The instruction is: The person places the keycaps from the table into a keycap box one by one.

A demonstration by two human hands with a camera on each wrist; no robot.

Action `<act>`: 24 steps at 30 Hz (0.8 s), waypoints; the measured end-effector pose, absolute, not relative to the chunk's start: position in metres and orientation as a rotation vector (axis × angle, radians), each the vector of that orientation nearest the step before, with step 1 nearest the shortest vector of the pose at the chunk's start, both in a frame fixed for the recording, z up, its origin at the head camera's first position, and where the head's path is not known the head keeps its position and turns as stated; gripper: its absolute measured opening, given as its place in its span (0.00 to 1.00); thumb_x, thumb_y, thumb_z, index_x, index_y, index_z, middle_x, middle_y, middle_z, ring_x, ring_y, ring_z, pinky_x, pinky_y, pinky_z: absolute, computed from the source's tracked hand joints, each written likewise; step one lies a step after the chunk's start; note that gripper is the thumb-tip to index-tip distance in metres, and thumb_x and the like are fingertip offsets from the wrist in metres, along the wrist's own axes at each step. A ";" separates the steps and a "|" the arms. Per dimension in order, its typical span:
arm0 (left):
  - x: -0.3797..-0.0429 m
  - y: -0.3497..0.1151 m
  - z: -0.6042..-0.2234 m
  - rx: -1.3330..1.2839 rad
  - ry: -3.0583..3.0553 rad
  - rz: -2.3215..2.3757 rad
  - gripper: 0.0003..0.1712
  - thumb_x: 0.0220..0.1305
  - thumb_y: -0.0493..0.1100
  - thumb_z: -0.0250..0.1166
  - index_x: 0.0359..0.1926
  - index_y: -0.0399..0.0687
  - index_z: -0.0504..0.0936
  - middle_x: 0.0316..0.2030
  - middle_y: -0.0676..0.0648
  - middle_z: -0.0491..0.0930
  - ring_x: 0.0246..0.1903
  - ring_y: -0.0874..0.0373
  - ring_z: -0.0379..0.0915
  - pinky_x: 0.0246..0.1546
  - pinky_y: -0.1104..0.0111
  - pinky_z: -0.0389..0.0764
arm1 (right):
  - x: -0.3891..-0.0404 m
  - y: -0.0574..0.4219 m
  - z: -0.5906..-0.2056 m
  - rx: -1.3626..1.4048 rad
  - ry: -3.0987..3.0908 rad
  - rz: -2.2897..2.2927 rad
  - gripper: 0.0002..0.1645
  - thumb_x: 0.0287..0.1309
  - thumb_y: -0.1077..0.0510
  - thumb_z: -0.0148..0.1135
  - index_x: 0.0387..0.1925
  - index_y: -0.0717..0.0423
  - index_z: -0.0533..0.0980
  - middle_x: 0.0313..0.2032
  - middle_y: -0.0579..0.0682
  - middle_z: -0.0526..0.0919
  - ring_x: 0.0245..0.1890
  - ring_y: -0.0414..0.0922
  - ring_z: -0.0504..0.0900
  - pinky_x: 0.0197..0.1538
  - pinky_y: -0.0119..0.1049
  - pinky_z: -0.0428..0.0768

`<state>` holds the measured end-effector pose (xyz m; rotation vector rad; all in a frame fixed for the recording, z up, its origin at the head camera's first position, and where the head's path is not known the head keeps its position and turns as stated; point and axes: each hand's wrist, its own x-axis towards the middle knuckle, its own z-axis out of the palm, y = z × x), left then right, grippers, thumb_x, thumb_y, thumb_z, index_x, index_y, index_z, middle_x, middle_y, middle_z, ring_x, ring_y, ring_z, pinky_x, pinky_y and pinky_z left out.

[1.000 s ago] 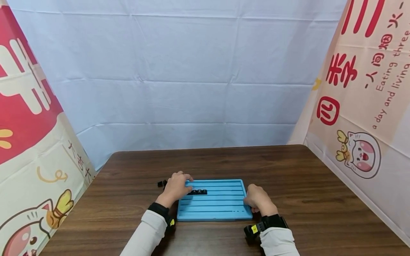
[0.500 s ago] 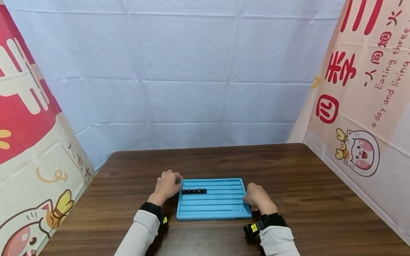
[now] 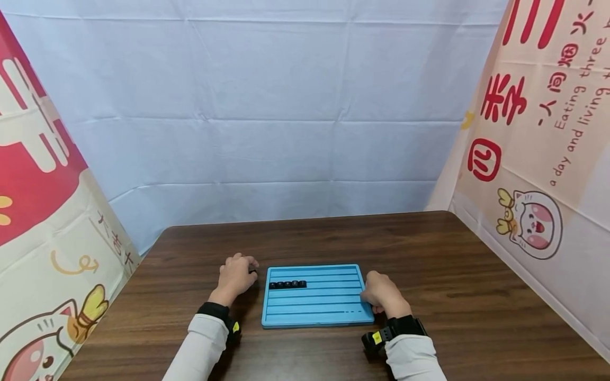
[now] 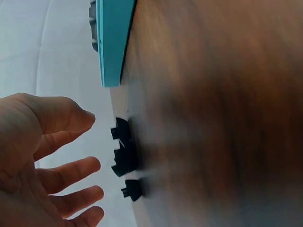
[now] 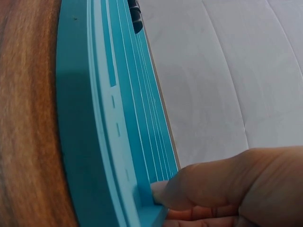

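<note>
A light blue ridged tray (image 3: 324, 301) lies on the table, a short row of black keycaps (image 3: 287, 284) sitting along one of its upper grooves at the left. My right hand (image 3: 383, 293) grips the tray's right edge; in the right wrist view the thumb (image 5: 165, 191) presses on the corner inside the rim. Off the tray's left side, my left hand (image 3: 235, 276) hovers with fingers spread and nothing between them. Close in front of those fingers, several loose black keycaps (image 4: 125, 158) lie on the wood in the left wrist view; in the head view the hand mostly hides them.
The brown wooden table (image 3: 476, 296) has rounded far corners. A pale blue cloth (image 3: 286, 106) hangs behind it, with printed cloths at the left (image 3: 43, 222) and right (image 3: 538, 159). Each wrist wears a black camera strap.
My left hand has moved left from over the tray to the table beside it, uncovering the whole keycap row. My right hand has stayed at the tray's edge.
</note>
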<state>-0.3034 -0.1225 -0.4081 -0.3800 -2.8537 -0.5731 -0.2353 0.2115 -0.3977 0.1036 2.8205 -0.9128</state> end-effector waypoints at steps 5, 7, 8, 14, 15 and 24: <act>-0.304 -0.131 -0.409 -0.357 -2.886 -0.557 0.10 0.56 0.37 0.66 0.41 0.45 0.83 0.41 0.42 0.74 0.45 0.38 0.67 0.39 0.46 0.67 | -0.237 0.211 -0.398 0.107 2.821 -0.909 0.20 0.54 0.70 0.55 0.12 0.54 0.62 0.11 0.52 0.69 0.11 0.44 0.72 0.14 0.30 0.68; -0.304 -0.135 -0.409 -0.344 -2.903 -0.549 0.11 0.56 0.37 0.66 0.42 0.45 0.83 0.40 0.42 0.74 0.43 0.39 0.68 0.38 0.46 0.67 | -0.237 0.211 -0.398 0.111 2.817 -0.909 0.20 0.54 0.69 0.55 0.12 0.54 0.62 0.11 0.52 0.68 0.11 0.44 0.72 0.14 0.30 0.68; -0.304 -0.136 -0.408 -0.338 -2.910 -0.546 0.11 0.56 0.37 0.65 0.42 0.45 0.83 0.40 0.42 0.74 0.43 0.40 0.69 0.37 0.47 0.67 | -0.237 0.212 -0.398 0.112 2.816 -0.911 0.20 0.54 0.69 0.55 0.12 0.54 0.62 0.11 0.51 0.68 0.11 0.44 0.72 0.14 0.30 0.68; -0.304 -0.144 -0.407 -0.320 -2.941 -0.519 0.11 0.57 0.34 0.64 0.42 0.43 0.82 0.41 0.41 0.75 0.41 0.43 0.72 0.37 0.47 0.70 | -0.238 0.212 -0.399 0.110 2.813 -0.909 0.20 0.54 0.69 0.55 0.13 0.54 0.61 0.11 0.51 0.67 0.11 0.44 0.72 0.14 0.30 0.68; -0.304 -0.145 -0.407 -0.320 -2.946 -0.515 0.11 0.57 0.34 0.64 0.42 0.43 0.82 0.41 0.41 0.75 0.42 0.43 0.72 0.38 0.46 0.70 | -0.238 0.212 -0.399 0.108 2.814 -0.908 0.20 0.54 0.69 0.55 0.12 0.54 0.61 0.11 0.51 0.67 0.11 0.44 0.72 0.14 0.30 0.68; -0.306 -0.149 -0.406 -0.323 -2.970 -0.568 0.11 0.57 0.29 0.60 0.40 0.40 0.82 0.40 0.40 0.79 0.41 0.43 0.75 0.38 0.50 0.75 | -0.237 0.213 -0.399 0.100 2.809 -0.922 0.20 0.54 0.70 0.55 0.12 0.54 0.61 0.11 0.51 0.67 0.11 0.45 0.72 0.14 0.30 0.68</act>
